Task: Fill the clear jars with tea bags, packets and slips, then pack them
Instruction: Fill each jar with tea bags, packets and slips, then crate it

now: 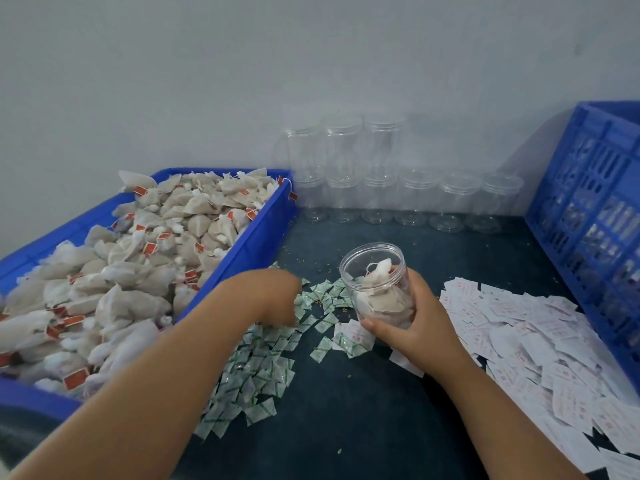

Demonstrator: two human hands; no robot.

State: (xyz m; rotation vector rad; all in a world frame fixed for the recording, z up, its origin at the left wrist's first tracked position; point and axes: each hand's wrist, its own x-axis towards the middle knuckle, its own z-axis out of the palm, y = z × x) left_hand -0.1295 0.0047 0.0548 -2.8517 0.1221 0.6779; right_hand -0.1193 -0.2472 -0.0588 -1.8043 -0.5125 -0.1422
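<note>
My right hand (412,323) grips an open clear jar (379,282) holding several tea bags, tilted slightly and held just above the dark table. My left hand (277,299) is blurred, palm down over the pile of small green-and-white packets (256,368); its fingers are hidden, so I cannot see whether it holds a packet. A blue tray (256,237) heaped with white tea bags (138,265) with red tags lies at the left. White slips with red print (540,341) are spread at the right.
Several empty clear jars with lids (381,188) are stacked in two rows against the back wall. A tall blue slotted crate (588,209) stands at the right edge. Crumbs are scattered over the dark table top (346,427).
</note>
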